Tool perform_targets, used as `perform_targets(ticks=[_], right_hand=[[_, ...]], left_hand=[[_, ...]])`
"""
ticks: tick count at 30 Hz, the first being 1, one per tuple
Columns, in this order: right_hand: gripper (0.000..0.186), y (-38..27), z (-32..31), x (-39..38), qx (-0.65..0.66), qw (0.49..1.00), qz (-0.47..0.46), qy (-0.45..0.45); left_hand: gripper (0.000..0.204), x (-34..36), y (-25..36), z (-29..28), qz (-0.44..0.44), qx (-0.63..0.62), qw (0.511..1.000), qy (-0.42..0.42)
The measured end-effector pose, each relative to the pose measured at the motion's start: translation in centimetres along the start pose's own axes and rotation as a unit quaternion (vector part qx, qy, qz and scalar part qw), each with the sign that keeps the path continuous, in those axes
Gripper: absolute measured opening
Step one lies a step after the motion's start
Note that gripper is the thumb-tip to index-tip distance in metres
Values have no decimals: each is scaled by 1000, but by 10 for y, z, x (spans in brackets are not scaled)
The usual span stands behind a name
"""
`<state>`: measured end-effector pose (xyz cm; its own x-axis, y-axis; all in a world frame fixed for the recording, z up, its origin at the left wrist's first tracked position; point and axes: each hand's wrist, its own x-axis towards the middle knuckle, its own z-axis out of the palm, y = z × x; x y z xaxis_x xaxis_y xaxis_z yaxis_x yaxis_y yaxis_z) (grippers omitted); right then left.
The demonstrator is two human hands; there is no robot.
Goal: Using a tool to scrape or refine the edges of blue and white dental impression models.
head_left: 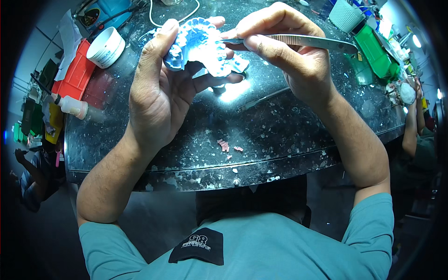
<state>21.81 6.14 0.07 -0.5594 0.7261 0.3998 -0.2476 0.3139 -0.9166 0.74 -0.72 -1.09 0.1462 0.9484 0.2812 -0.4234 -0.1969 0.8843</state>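
Observation:
My left hand (161, 88) is closed around a blue-and-white dental model (186, 44), an arch of teeth raised above the bench and brightly lit, so its middle is washed out. My right hand (294, 56) pinches slim metal tweezers (322, 42) with a ridged grip. Their tips reach the right side of the arch; whether they hold anything there I cannot tell. Below the model, a second blue piece (239, 64) shows partly behind my left fingers. Small pink pieces (224, 145) lie on the dark bench (196, 161) near its front edge.
A thin metal tool (263, 99) lies under my right hand. To the left stand a white tub (106, 47), a red bin (74, 70) and a small bottle (72, 106). A green bin (375, 51) and a grey basket (346, 17) stand at right. Other people work at both sides.

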Motion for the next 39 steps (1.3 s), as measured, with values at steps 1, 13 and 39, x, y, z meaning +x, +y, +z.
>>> perform_targets(ticks=[1, 13, 39], right_hand=[[19, 1, 0, -1, -15, 1000, -11, 4], [14, 18, -7, 12, -115, 970, -211, -34], [12, 16, -9, 12, -95, 970, -214, -70]], left_hand=[[72, 1, -1, 1, -9, 10, 1000, 11], [93, 1, -4, 7, 1, 114, 993, 37], [75, 1, -6, 0, 42, 70, 996, 32]])
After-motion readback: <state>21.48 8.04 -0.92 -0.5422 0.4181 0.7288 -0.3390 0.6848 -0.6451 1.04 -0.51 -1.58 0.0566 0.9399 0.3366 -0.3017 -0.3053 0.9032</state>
